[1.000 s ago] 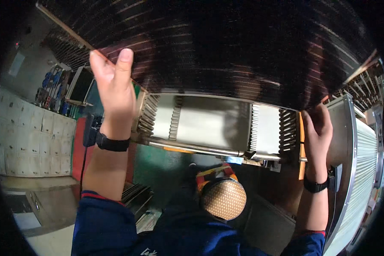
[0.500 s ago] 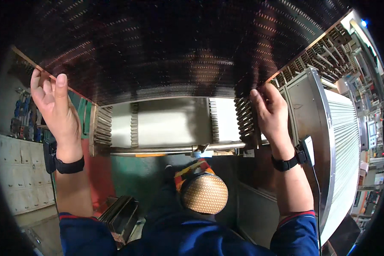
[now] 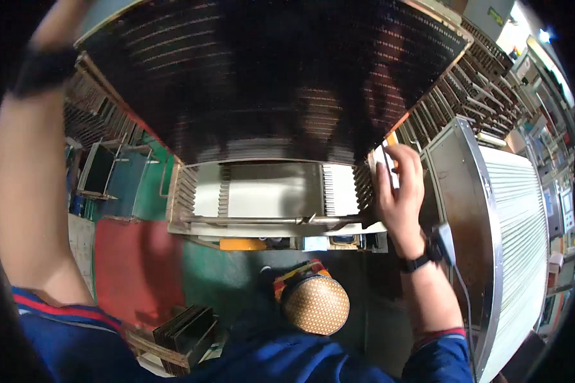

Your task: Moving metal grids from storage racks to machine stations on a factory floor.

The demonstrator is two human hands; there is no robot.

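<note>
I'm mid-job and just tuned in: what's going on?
A person's bare right hand, thumb and fingers apart, is near the lower right corner of a large, dark rectangular panel; contact is unclear. The left hand, blurred and partly out of frame, is raised at upper left. A metal rack with toothed strips shows below the panel.

The dark panel (image 3: 255,83) shows a glossy surface. The rod (image 3: 255,221) is smooth metal; the sleeve (image 3: 437,359), matt cloth.

Slotted metal rack (image 3: 275,220) with a dark panel (image 3: 255,96) between its toothed sides (image 3: 186,189)
</note>
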